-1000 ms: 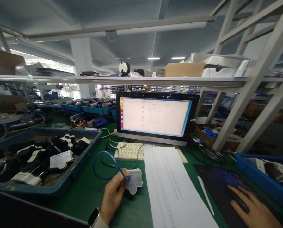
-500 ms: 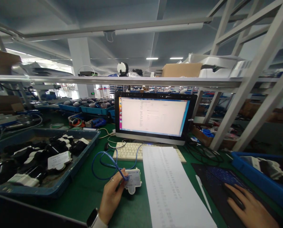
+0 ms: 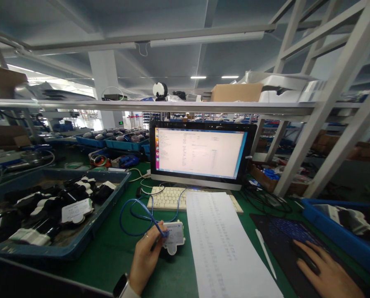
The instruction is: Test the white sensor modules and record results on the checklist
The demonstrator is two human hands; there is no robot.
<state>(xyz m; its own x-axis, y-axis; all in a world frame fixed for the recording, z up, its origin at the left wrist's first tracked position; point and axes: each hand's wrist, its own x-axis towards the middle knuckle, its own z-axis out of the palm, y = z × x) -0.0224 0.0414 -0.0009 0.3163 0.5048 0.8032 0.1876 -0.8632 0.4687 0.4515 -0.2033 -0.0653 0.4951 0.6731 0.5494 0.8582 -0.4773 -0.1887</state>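
My left hand (image 3: 148, 252) pinches the end of a blue cable (image 3: 155, 223) at the face of a white labelled meter-like module (image 3: 175, 238). Whether the cable end is plugged in or only pressed there is hidden by my fingers. From there the cable loops back towards the white keyboard (image 3: 164, 198). On the right, my right hand (image 3: 327, 271) rests over a black computer mouse (image 3: 309, 261), fingers curved along it, on a dark mouse pad (image 3: 274, 244). The monitor (image 3: 200, 151) ahead shows a window with lines of text too small to read.
A printed paper sheet (image 3: 225, 244) overlaps the keyboard, with a white pen (image 3: 266, 253) beside it. At left stands a blue tray (image 3: 106, 211) of black-and-white units; a blue bin (image 3: 333, 231) stands at right. A shelf (image 3: 187, 106) crosses above the monitor.
More text has appeared on the monitor's window, at its left side and in a right-hand column. Both hands, the module and the cable stay where they were.
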